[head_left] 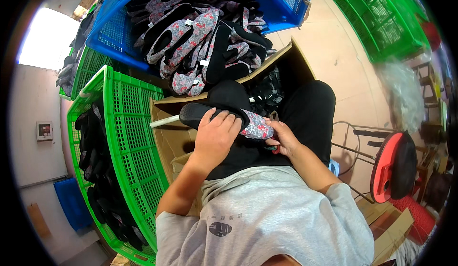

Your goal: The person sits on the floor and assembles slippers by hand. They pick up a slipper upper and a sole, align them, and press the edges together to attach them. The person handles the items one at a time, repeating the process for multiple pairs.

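Note:
Above my lap lies a cloth slipper shoe [257, 125] with a grey, red-flowered toe and a black heel and sole. Its heel end points left. My left hand [219, 131] is closed over the black heel part, fingers curled across it. At the flowered toe, my right hand [285, 137] is closed around what look like small red-handled scissors [276, 149], mostly hidden in the palm. The fingertips of that hand touch or nearly touch the toe. Below the shoe, a cardboard box [164, 144] stands open between and beside my knees, with dark scraps [268, 92] inside.
A blue crate [107, 37] heaped with flowered shoes [191, 37] stands ahead. Close on my left is a green crate [133, 108] of black shoes [102, 185]. A white rod [164, 121] crosses the box. To the right are a red-and-black stool [393, 168] and another green crate [377, 18].

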The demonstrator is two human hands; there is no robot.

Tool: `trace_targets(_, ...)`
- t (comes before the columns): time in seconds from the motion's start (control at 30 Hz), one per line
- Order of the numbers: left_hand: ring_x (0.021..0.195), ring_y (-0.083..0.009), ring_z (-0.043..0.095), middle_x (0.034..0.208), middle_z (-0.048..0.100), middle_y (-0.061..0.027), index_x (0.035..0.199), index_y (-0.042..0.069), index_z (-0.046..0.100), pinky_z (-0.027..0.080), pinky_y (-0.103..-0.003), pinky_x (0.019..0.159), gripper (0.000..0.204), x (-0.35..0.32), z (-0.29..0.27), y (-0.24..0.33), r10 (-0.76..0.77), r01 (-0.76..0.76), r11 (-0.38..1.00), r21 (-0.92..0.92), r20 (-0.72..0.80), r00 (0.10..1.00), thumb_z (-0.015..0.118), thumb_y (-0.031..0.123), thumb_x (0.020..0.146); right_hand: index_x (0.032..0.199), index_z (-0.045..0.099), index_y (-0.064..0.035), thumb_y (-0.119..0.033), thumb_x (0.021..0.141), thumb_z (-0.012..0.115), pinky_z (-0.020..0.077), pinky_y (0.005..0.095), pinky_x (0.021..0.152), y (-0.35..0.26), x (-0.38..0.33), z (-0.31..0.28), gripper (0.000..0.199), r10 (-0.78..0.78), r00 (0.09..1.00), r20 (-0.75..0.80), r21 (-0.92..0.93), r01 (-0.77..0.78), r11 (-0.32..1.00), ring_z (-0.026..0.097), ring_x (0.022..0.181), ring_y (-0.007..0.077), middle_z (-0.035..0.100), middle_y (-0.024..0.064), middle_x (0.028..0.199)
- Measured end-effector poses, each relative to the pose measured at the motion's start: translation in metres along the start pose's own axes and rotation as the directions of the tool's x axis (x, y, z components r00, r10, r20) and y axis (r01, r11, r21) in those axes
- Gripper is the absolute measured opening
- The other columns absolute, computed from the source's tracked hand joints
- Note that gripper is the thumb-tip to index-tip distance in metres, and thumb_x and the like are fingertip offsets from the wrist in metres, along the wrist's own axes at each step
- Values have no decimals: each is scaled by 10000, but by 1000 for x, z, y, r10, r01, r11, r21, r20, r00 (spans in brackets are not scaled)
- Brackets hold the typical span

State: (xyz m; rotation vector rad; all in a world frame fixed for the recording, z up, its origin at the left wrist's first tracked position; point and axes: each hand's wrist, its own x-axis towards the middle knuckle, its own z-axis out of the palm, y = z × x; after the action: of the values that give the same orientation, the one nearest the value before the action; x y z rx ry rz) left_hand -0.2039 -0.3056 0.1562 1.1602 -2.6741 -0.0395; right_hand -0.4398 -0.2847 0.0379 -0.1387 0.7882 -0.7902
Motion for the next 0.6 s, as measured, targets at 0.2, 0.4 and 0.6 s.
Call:
trace_targets(0.2,877,-357,661,948,686,-184,1095,18,666,516,-410,782,403,0,-11,3,-358,376,873,-311,114,927,742,259,781,997,571,-52,-270,988,565,282,212,373,3,-1,-7,218,-44,993,-113,36,48,998,456,447,94,652,139,809)
trace_targets(0.4,921,-419,644,946,684,-228,1100,5,656,511,-462,797,446,-8,-7,5,-519,635,678,-371,369,771,753,312,791,1044,568,-72,-242,983,579,286,210,392,7,2,-12,181,-136,990,26,-61,137,989,438,438,87,649,109,769)
trace_targets(0.6,860,-393,651,901,681,-192,1092,15,638,507,-454,745,424,-12,-18,26,-543,621,748,-235,320,776,765,278,785,1200,564,-74,-192,985,580,303,192,417,4,-5,-3,246,-168,983,-79,-115,158,981,558,583,67,658,65,892)
